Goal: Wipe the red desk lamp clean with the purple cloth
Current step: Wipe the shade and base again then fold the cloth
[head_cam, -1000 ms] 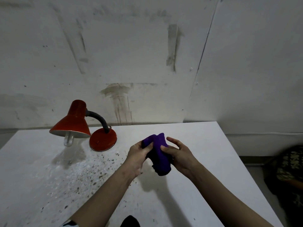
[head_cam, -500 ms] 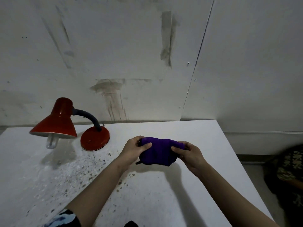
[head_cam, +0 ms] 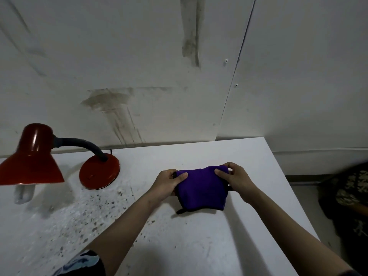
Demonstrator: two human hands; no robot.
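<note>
Lamp and cloth sit well apart, and that gap decides the coming move; the red desk lamp (head_cam: pixel 33 162) stands by the back edge of the table (head_cam: pixel 199 246) toward its left side; its shade (head_cam: pixel 29 168) reaches out to the left edge of the view, its round base (head_cam: pixel 99 172) sits further right, and the dark bent neck (head_cam: pixel 79 141) joins them, so the lamp's long axis runs roughly along the back edge; a pale bulb (head_cam: pixel 23 193) hangs under the shade; dark specks (head_cam: pixel 95 212) dot the surface in front of the base.

Right of the base comes the left hand (head_cam: pixel 169 183), thumb laid on top of the purple cloth (head_cam: pixel 201 190) and fingers curled behind its left end; the cloth is bunched into a thick pad near the middle of the table; whether its lower edge rests on the surface I cannot tell; the right hand (head_cam: pixel 237 180) pinches the right end, thumb on top, fingers curled round the back.

By my reading, wiping has not begun; the base is the closest part, lying left of the left hand, which is the nearer one; the cloth must travel leftward.
</note>
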